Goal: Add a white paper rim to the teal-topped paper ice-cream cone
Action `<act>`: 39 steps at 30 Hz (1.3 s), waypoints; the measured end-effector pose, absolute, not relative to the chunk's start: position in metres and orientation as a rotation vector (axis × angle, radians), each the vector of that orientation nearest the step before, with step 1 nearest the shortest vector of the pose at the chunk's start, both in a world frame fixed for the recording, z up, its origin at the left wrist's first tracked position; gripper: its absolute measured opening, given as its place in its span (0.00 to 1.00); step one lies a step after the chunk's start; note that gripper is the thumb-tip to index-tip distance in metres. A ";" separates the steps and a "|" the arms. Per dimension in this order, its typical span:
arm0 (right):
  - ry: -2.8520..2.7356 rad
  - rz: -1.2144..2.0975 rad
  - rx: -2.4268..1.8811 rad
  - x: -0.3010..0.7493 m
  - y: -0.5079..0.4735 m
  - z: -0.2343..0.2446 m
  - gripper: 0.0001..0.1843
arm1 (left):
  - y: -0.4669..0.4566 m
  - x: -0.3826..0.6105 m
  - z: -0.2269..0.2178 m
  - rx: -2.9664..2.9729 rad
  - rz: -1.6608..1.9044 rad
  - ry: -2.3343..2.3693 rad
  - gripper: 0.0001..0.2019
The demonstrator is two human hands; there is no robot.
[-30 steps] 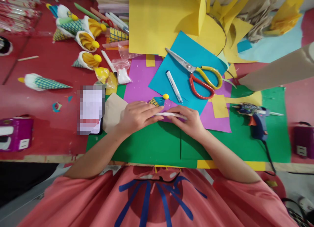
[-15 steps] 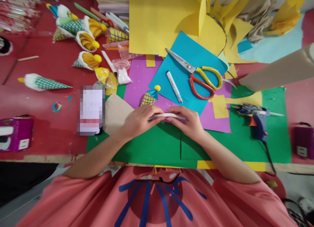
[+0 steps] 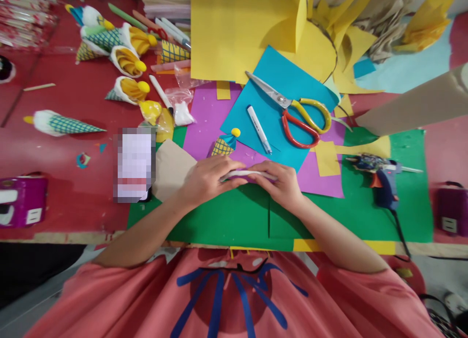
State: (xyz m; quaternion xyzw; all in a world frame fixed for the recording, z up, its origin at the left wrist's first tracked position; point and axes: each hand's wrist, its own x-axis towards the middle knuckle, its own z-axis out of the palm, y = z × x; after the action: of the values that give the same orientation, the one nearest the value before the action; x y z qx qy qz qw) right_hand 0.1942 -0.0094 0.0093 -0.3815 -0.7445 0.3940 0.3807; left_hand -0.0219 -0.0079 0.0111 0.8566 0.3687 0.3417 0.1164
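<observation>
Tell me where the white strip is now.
In the head view, the white strip is held between the left hand and right hand near centre, below and right of the checkered cone.

Craft workspace, red table (image 3: 73, 187), coloured paper sheets (image 3: 234, 30), scissors (image 3: 281, 99), glue gun (image 3: 385, 184)

Free strip nearside; obstacles ahead and to both sides.
Green sheet (image 3: 219, 216) lies bare between the forearms (image 3: 148, 230): low passage. Ahead, patterned cone (image 3: 222, 147) just beyond left hand (image 3: 204, 181), then marker (image 3: 259, 128) and scissors (image 3: 285, 103). Right: glue gun (image 3: 383, 179), its cord (image 3: 399, 230) over front edge of counter (image 3: 76, 201); beige tube (image 3: 413, 101) beyond. Left: phone (image 3: 135, 160) beside brown paper (image 3: 171, 169).
</observation>
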 end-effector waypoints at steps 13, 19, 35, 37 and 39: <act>-1.903 0.979 -0.962 0.194 -0.009 0.009 0.06 | -0.010 -0.021 0.010 2.412 1.037 1.112 0.11; -1.896 0.986 -0.974 0.194 -0.010 0.008 0.13 | -0.012 -0.020 0.012 2.360 1.069 1.088 0.06; -1.915 0.980 -0.968 0.193 -0.009 0.008 0.09 | -0.010 -0.020 0.013 2.344 1.052 1.124 0.07; -1.900 0.963 -1.016 0.193 -0.009 0.008 0.11 | -0.009 -0.021 0.013 2.307 1.060 1.173 0.08; -1.898 0.957 -1.031 0.193 -0.009 0.009 0.08 | -0.008 -0.022 0.013 2.292 1.037 1.199 0.10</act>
State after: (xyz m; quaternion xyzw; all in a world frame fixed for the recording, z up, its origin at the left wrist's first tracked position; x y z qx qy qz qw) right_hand 0.1930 -0.0087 0.0086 -0.4037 -0.7433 0.3747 0.3796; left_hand -0.0217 -0.0085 0.0126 0.8096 0.4234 0.3662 0.1765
